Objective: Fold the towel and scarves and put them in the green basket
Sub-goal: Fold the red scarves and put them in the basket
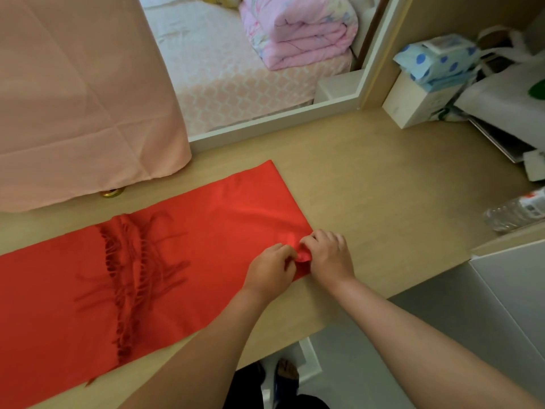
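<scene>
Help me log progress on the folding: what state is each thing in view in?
Red scarf: spread flat on the table, fringe lying across its middle.
Left hand: pinches the scarf's right end.
Right hand: pinches the same end, which is slightly lifted.
Water bottle: lying on its side.
Pink quilt: folded, on the bed.

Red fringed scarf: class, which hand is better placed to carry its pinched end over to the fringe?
Probably the left hand: it lies over the red fringed scarf, nearer the fringe. The right hand, over the light wooden table, would have to cross the left arm.
</scene>
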Available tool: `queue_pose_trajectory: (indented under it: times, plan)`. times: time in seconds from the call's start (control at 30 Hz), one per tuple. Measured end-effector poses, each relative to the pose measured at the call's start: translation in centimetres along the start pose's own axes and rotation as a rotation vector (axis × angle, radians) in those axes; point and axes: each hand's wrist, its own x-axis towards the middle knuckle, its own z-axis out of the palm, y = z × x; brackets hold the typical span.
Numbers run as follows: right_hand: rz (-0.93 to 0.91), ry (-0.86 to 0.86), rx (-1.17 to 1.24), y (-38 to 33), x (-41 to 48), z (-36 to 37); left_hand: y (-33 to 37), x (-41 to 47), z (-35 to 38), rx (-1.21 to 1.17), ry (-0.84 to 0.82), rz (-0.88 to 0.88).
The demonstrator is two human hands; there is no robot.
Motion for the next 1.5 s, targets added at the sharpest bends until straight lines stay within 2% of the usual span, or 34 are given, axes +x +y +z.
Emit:
queue_pose_trajectory:
  times: [0.1, 0.17, 0.23, 0.3, 0.37, 0.43, 0.53, 0.63, 0.77, 0.83, 0.97, 1.03, 1.17, 1.23, 1.37, 1.43, 1.5]
  plan:
    - [-0.075, -0.034, -0.125, 1.4, 0.3, -0.6, -0.7, -0.3, -0.3, 0.100, -0.109, 0.072]
    - [-0.132, -0.100, -0.226, 2.5, 0.2, -1.0, -1.1, -0.1, -0.2, 0.230, -0.020, 0.103]
    - [-0.155, -0.194, -0.268, 3.1, -0.2, -1.7, -1.0, -0.1, -0.5, 0.372, 0.007, -0.007]
    - [-0.164, -0.244, -0.246, 3.3, -0.5, -2.5, -0.9, -0.3, -0.8, 0.460, -0.173, -0.102]
    - [-0.180, -0.232, -0.209, 3.1, -0.3, -3.1, -1.1, -0.3, -1.2, 0.490, -0.329, -0.082]
    - [-0.194, -0.162, -0.159, 2.2, 0.5, -3.2, -1.3, 0.0, -1.9, 0.481, -0.346, -0.018]
    - [-0.181, -0.053, -0.032, 0.0, 3.2, -2.7, -1.9, 1.2, -3.3, 0.413, -0.244, -0.025]
    - [-0.220, -0.065, 0.018, -2.8, 6.4, -1.9, -3.7, 2.5, -4.9, 0.452, -0.147, -0.060]
    - [-0.179, -0.321, -0.007, -6.0, 9.8, 0.0, -7.2, 3.5, -7.0, 0.528, -0.206, -0.166]
    - [-0.195, -0.429, -0.051, -6.6, 11.1, 0.8, -9.0, 3.8, -7.8, 0.552, -0.244, -0.165]
    - [-0.042, -0.504, -0.122, -5.4, 13.3, 1.1, -12.9, 3.4, -10.0, 0.546, -0.221, -0.220]
    - [0.032, -0.466, -0.188, -4.9, 13.8, 1.1, -14.4, 2.8, -10.9, 0.551, -0.159, -0.244]
    - [0.073, -0.387, -0.329, -7.1, 15.2, 1.0, -16.8, 2.6, -13.4, 0.557, 0.114, -0.333]
    - [0.018, -0.343, -0.291, -9.1, 16.1, 1.2, -18.2, 2.4, -14.7, 0.597, 0.167, -0.419]
    - [-0.265, -0.340, -0.028, -13.8, 16.2, 2.2, -20.2, 1.2, -17.5, 0.630, 0.135, -0.602]
    - [-0.360, -0.399, 0.013, -16.0, 15.7, 3.0, -21.1, 0.6, -18.5, 0.488, 0.137, -0.636]
    - [-0.386, -0.440, -0.037, -17.2, 15.5, 3.9, -21.9, 0.2, -19.5, 0.248, 0.207, -0.599]
